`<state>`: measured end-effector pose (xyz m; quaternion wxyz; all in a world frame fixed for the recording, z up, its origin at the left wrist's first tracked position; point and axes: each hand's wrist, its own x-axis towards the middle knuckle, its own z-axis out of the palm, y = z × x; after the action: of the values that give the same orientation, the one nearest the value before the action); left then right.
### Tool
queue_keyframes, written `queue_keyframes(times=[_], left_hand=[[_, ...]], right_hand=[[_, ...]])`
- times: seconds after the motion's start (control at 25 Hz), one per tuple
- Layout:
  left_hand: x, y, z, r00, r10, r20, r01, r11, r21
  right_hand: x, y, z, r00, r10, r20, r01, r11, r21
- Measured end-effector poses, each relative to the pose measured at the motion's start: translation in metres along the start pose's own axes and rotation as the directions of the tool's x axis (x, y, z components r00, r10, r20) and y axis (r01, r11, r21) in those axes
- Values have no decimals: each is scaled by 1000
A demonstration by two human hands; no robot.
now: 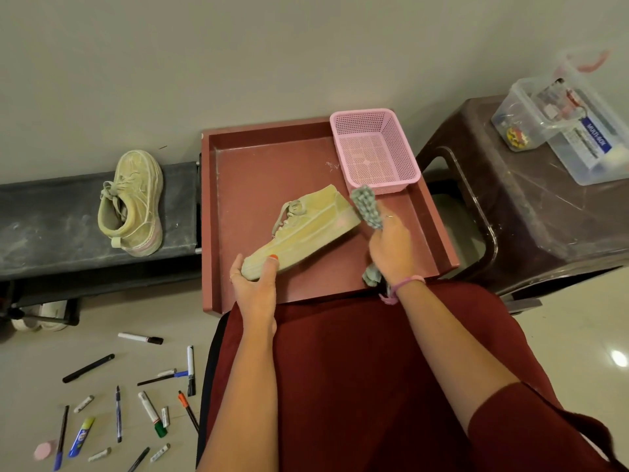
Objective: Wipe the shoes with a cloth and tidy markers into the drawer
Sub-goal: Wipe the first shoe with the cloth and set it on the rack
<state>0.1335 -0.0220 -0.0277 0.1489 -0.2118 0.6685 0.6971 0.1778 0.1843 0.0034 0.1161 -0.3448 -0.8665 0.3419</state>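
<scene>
Wiping is under way: the left hand (253, 284) grips 1 shoe (301, 233) by its end over the open drawer (218, 212), while the right hand (391, 250) clutches the cloth (367, 207) against its other end. The 2nd shoe (132, 202) waits on the black shelf (51, 226) just left of the drawer; the markers (141, 338) lie scattered on the floor (34, 369), none in the drawer.

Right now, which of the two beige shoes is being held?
The shoe over the red drawer: the left hand grips its heel end while the right hand holds the cloth by its toe. The other shoe sits untouched on the black bench.
</scene>
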Motion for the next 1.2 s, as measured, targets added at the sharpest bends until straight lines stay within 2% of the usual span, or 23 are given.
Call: queue_keyframes(times=[0.08,0.2,0.28,0.36,0.44,0.48,0.52,0.56,0.6,0.64,0.68,0.76,0.84,0.88,0.96,1.04,1.12,1.2], left_hand=[[-3,0,2,996,87,13,-87,996,25],[0,4,3,990,141,29,-142,990,7],[1,4,2,989,143,35,-142,990,-6],[0,4,0,986,159,48,-160,987,25],[0,4,-4,969,239,69,-247,957,155],[1,4,-6,945,310,102,-327,905,273],[2,6,-5,907,391,160,-420,802,424],[3,7,-2,857,460,233,-503,647,573],[1,9,4,811,503,298,-550,482,681],[-1,11,11,781,526,336,-563,361,743],[-4,13,16,772,533,347,-554,296,778],[-7,12,18,774,536,338,-542,285,791],[-2,11,9,780,540,316,-552,356,754],[2,11,3,790,537,296,-551,409,728],[7,12,-5,809,521,271,-542,484,688],[8,13,-5,806,512,297,-556,484,676],[4,13,-5,780,515,354,-592,427,684],[2,11,-7,757,522,394,-616,367,697]], right_hand=[[-9,-18,21,990,-46,137,56,996,-73],[-36,-31,45,954,-205,219,250,947,-202],[-55,-34,50,913,-307,270,349,929,-124],[-66,-31,47,890,-331,313,350,937,-7],[-73,-26,40,878,-326,352,326,944,61],[-75,-23,36,873,-322,367,320,945,68],[-77,-22,34,872,-319,371,313,947,78],[-77,-23,32,875,-315,367,301,949,95],[-78,-24,30,879,-309,363,284,951,120],[-78,-26,29,885,-301,354,261,953,156],[-76,-27,26,897,-288,334,230,952,203],[-66,-24,14,940,-166,298,57,938,343],[-51,-17,-5,972,47,230,-155,866,475],[-43,-12,-16,979,129,160,-192,858,478],[-26,-3,-34,985,173,-12,-158,926,343],[-9,-7,-41,985,122,-126,-93,972,215],[6,-18,-33,993,41,-115,-27,992,123],[14,-35,-15,999,-30,11,30,999,23]])
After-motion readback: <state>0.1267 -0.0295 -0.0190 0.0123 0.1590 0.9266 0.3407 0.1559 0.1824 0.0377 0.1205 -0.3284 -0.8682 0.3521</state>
